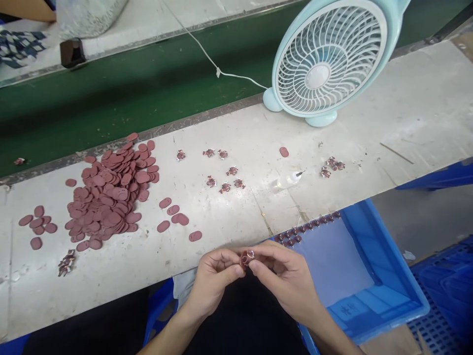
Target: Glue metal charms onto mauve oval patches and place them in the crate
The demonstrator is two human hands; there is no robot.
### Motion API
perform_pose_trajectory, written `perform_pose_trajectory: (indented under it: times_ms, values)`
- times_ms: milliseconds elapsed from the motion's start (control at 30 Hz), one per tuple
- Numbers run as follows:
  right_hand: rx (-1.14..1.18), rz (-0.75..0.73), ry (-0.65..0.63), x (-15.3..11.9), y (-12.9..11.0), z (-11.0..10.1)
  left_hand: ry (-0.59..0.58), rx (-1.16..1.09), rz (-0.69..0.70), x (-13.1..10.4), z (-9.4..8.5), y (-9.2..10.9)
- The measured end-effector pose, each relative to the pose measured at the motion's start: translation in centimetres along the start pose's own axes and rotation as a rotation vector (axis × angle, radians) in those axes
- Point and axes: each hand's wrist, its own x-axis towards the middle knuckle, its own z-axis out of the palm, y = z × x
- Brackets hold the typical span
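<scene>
My left hand (216,276) pinches a reddish-brown oval disc (243,260) between thumb and fingers at the table's front edge. Facing it, my right hand (288,273) is closed on a small brown-and-white figure (250,254), which meets the disc; whether the two are joined I cannot tell. Beyond my hands lie loose oval discs (180,219) and several similar small figures (232,171). A translucent bottle with a thin dark tip (287,181) rests on its side farther right. Under my right forearm is a blue tray (401,268), with rows of small brown pieces (310,226) along its far edge.
A large heap of oval discs (111,195) covers the table's left part. Another cluster of figures (66,263) lies near the front left. A light-blue fan (318,74) stands at the back, its white cord (201,47) crossing the green belt (155,74). A thin stick (396,153) lies right.
</scene>
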Motion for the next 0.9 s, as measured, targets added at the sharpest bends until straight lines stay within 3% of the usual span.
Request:
perform_pose_trajectory:
  times_ms: [233, 467, 900]
  values:
    - [-0.011, -0.012, -0.057, 0.2, 0.1, 0.2, 0.076, 0.046, 0.004, 0.0, 0.0, -0.3]
    - [0.183, 0.100, -0.103, 0.3, -1.0, -0.4, -0.032, -0.015, 0.004, -0.4, 0.6, -0.6]
    - [0.049, 0.099, -0.047, -0.2, -1.0, -0.3, -0.039, -0.064, 0.040, -0.7, 0.8, -0.6]
